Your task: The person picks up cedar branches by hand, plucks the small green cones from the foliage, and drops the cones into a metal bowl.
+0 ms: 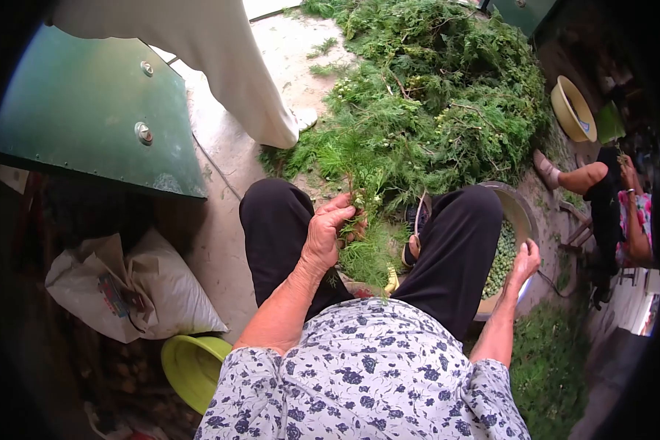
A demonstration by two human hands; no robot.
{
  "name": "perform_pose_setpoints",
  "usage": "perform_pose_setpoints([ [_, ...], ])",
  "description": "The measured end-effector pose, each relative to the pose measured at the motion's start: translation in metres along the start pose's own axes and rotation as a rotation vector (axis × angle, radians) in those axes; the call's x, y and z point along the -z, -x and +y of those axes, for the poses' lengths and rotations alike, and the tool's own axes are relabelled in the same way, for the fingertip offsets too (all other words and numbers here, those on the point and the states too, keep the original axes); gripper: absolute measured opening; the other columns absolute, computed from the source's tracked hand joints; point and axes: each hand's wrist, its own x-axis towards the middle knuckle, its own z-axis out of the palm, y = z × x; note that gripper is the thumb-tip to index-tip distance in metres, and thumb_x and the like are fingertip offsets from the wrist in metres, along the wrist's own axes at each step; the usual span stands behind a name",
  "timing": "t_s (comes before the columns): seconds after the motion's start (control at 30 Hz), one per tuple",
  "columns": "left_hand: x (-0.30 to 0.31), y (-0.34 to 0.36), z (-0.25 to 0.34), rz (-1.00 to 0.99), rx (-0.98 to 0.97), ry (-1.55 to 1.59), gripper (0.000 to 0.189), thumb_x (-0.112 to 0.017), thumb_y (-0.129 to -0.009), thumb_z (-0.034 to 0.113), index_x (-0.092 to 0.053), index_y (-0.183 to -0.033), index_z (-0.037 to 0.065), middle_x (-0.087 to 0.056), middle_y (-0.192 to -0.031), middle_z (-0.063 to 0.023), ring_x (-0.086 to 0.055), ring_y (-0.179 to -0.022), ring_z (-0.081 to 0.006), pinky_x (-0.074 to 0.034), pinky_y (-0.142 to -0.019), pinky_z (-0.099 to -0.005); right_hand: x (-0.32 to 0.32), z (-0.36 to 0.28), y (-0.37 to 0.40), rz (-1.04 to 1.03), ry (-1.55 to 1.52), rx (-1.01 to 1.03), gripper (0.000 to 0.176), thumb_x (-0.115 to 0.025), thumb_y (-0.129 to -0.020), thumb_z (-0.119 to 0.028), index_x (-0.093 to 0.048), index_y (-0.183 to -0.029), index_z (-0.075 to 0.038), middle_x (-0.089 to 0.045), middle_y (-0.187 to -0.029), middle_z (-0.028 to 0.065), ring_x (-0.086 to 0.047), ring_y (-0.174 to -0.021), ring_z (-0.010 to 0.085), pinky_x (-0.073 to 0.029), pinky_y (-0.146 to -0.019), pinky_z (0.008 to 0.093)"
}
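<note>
My left hand is closed around a green evergreen sprig in front of my lap, between my knees. Feathery leaves spread above and below the fingers, and small pale cones show near the fingertips. At the right, my right hand hangs over the edge of a metal basin, its fingers curled together; whatever lies inside them, if anything, is hidden. Small round green cones fill the basin's bottom, partly covered by my right knee. Beyond my knees rises a large heap of cut evergreen branches.
A person in pale trousers stands at the front left by a green metal panel. White sacks and a lime-green basin are at the left. Another person sits far right near a yellow basin. More greenery lies at the lower right.
</note>
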Motion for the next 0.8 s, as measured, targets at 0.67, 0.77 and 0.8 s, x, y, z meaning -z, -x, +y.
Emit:
perform_pose_setpoints([
  [0.67,-0.009,0.003,-0.006,0.001,-0.001,0.003,0.031,-0.050,-0.085,0.012,-0.051,-0.114,0.003,-0.057,-0.083,-0.0030,-0.055,-0.069,-0.0101,-0.046,-0.058,-0.0225,-0.059,-0.272,0.168,-0.699,-0.705,0.448,0.017,-0.065,-0.074,0.000,-0.061,-0.090,0.000,-0.058,-0.078,0.0077,-0.058,-0.065,0.0145,-0.046,-0.058,0.0263],
  [0.77,-0.004,-0.002,-0.015,0.019,0.033,-0.044,0.020,-0.056,-0.085,0.012,-0.053,-0.102,0.003,-0.055,-0.080,0.0002,-0.053,-0.064,-0.0070,-0.044,-0.050,-0.0188,-0.059,-0.269,0.166,-0.758,-0.724,0.391,0.014,-0.062,-0.077,0.005,-0.060,-0.091,0.003,-0.057,-0.078,0.0030,-0.054,-0.061,0.0073,-0.045,-0.055,0.0209],
  [0.8,-0.005,-0.002,-0.015,0.019,0.034,-0.043,0.020,-0.056,-0.085,0.012,-0.053,-0.102,0.003,-0.055,-0.080,0.0002,-0.053,-0.064,-0.0070,-0.044,-0.050,-0.0188,-0.060,-0.268,0.166,-0.759,-0.724,0.389,0.014,-0.062,-0.077,0.005,-0.060,-0.091,0.003,-0.057,-0.078,0.0030,-0.054,-0.061,0.0073,-0.045,-0.055,0.0209],
])
